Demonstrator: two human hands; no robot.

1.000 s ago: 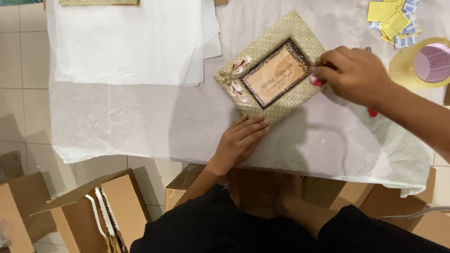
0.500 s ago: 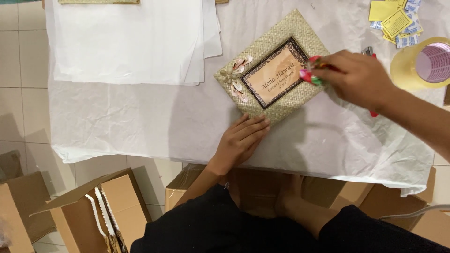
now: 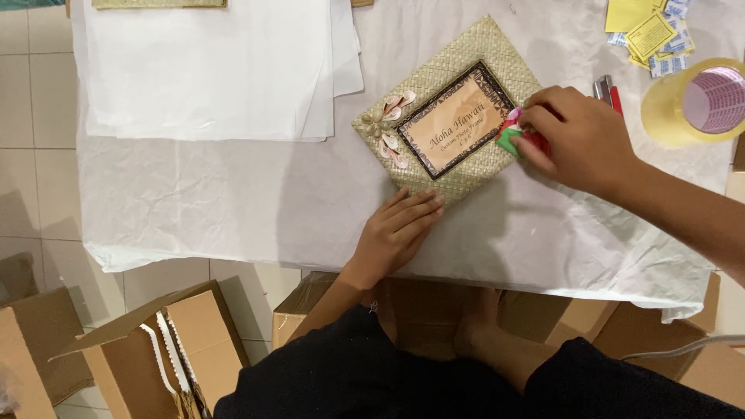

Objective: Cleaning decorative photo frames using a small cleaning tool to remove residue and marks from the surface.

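Head view, looking down. Worktop covered w/ white crinkled paper. Woven straw picture frame lies flat, turned diamond-wise, approx mid-worktop; tan printed card in its window, shell flower on its left side.

Left hand: flat, fingers spread, holding nothing; fingertips press frame's lower corner, palm on the paper near worktop's front edge.

Right hand: fingers pinched on a small red-and-green piece, held against frame's right edge. What the piece is: can't tell, mostly hidden under fingers.

Red-handled tool just behind right hand, partly hidden. Tape roll, yellowish w/ pink core, at right edge. Yellow paper tags and small blue-white packets at top right. Stack of white sheets at top left, well apart from frame.

Containers: open cardboard box on floor, lower left, flaps up; white scalloped strips stand inside, rest of contents not visible. More cardboard boxes under worktop by person's legs; contents hidden.

Vs. 0.5 s ago: right hand has slid slightly down along frame's right edge, piece now partly clear of fingers, green showing. Left hand, frame, tape roll, boxes: unchanged.
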